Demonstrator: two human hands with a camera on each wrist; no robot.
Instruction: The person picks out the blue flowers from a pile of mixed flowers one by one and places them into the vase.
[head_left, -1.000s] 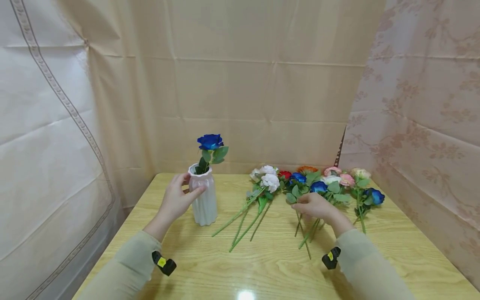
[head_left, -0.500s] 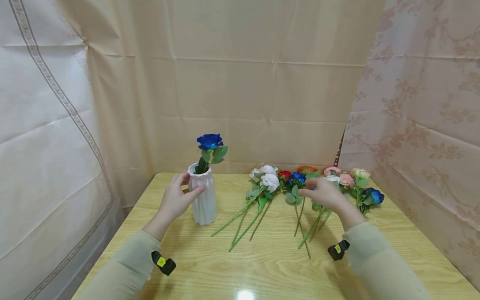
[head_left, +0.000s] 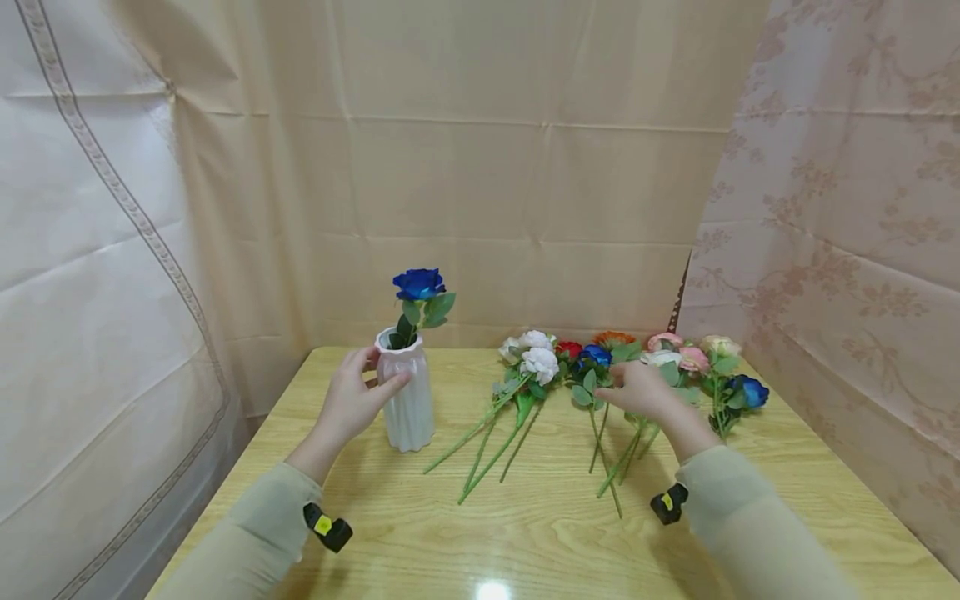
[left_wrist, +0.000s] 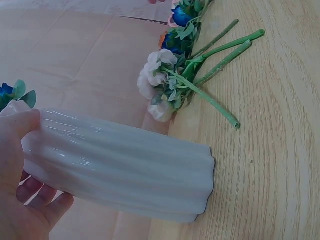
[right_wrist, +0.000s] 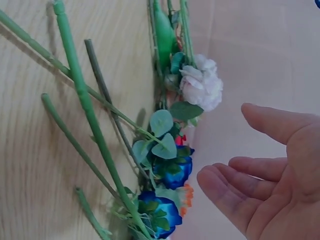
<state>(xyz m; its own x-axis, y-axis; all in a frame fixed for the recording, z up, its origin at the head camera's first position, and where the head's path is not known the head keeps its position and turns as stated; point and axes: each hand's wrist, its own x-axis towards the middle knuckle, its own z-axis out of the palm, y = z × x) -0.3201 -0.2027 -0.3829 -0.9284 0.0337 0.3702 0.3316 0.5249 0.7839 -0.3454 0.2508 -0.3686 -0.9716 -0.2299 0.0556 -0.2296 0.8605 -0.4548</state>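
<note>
A white ribbed vase (head_left: pixel 409 408) stands upright on the left half of the table, with one blue rose (head_left: pixel 420 285) in its mouth. My left hand (head_left: pixel 352 398) grips the vase near its neck, thumb on the near side, as the left wrist view also shows. Over on the right, my right hand (head_left: pixel 647 390) hovers above the stems of the loose flowers, thumb and fingers apart and holding nothing. Close by in the right wrist view lie blue roses (right_wrist: pixel 160 215) and a eucalyptus-like sprig (right_wrist: pixel 161 123). In the head view, this hand covers part of a blue rose.
White flowers (head_left: pixel 540 364) lie left of the right hand, their stems pointing toward the front. Red (head_left: pixel 570 348), orange (head_left: pixel 615 338) and pink (head_left: pixel 694 360) blooms lie along the back edge. Another blue rose (head_left: pixel 748 391) is at the far right. A curtain (head_left: pixel 525 183) hangs behind the table.
My right hand has moved from low over the stems up toward the flower heads, then slightly down and left. My left hand and the vase have kept their place.
</note>
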